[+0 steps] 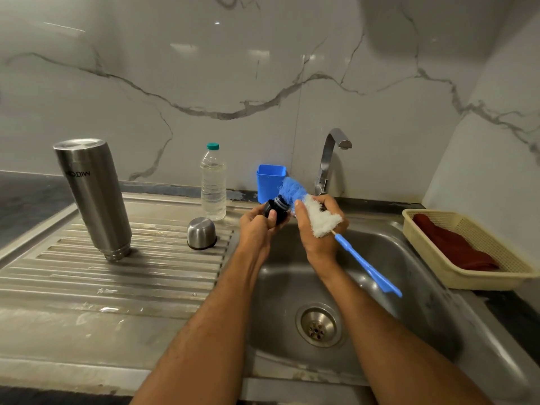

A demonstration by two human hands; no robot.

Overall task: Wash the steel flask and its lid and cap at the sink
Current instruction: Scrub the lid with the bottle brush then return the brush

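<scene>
Left hand (257, 226) grips the round black lid (276, 210); right hand (320, 229) clasps the fluffy blue-and-white bottle brush (295, 192) against it, above the steel sink (409, 287).

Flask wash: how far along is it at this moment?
Seemingly done: steel flask and cap stand inverted on the drainboard. In hand: left hand holds the black lid; right hand grips the brush against it. Left: probably rinsing; the tap is dry.

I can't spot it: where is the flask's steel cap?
The steel cap sits upside down on the ribbed draining board, left of the sink, just in front of the plastic water bottle.
</scene>
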